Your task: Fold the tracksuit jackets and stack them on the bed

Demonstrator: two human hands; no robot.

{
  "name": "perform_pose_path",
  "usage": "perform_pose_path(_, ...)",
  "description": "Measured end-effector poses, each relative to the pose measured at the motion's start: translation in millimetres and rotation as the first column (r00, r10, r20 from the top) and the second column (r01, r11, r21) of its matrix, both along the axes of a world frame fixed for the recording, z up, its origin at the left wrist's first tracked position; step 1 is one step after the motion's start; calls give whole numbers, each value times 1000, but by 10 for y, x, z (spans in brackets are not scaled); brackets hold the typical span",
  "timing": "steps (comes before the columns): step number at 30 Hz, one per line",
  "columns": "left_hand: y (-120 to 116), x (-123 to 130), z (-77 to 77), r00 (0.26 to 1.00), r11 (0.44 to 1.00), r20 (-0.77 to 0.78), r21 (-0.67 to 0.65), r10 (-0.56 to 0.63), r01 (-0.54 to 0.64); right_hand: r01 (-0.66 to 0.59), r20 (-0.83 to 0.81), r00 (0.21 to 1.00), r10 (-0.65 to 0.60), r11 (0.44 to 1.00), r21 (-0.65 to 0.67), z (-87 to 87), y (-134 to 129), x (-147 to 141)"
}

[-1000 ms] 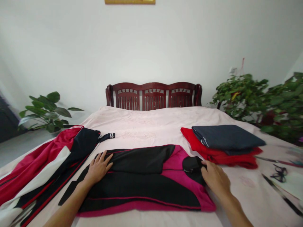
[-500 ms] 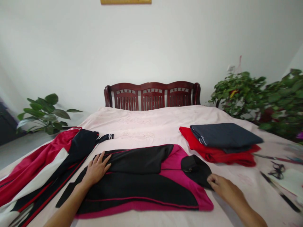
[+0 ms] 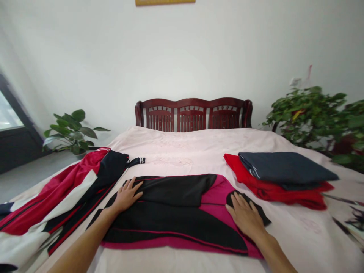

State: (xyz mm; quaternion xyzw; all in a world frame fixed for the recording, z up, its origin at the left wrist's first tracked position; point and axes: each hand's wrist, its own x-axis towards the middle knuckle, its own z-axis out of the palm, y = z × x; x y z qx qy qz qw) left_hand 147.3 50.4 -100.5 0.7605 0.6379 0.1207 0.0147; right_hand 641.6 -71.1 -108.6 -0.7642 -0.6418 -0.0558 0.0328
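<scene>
A black and magenta jacket (image 3: 176, 220) lies flat across the bed in front of me, its sleeve laid along the body and its black collar (image 3: 261, 212) at the right end. My left hand (image 3: 127, 196) rests with spread fingers on the jacket's left end. Over at the collar, my right hand (image 3: 245, 213) lies flat, fingers stretched out, covering part of it. Neither hand grips the cloth.
Left of the jacket sprawls a red, white and navy tracksuit top (image 3: 71, 189). To the right sits a folded stack, dark grey cloth (image 3: 287, 167) over red cloth (image 3: 273, 195). A wooden headboard (image 3: 193, 113) and potted plants (image 3: 309, 113) stand behind.
My right hand has let go of the collar's outer edge and moved left onto the collar, flattening out. My left hand stays on the jacket. The view has swung slightly left.
</scene>
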Motion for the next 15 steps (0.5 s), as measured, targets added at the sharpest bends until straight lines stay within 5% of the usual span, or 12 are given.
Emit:
perform_pose_path(3,13,-216,194,920,993,384,-42,-82,106,64,-6,998,-65,995,-72,33,87,50)
perform_pose_path(6,-79,-506,338,754,996,652,-76,83,-44,21,-47,999,-20,1000,21,237,197,-232)
perform_pose_path(10,-340,-820,348,575,910,716,-389,396,-143,-243,-142,952,269,954,176,516,260,-1114)
perform_pose_path(15,-560,-951,276,499,867,734,-493,461,-76,-474,-338,799,498,867,156,654,192,-2295)
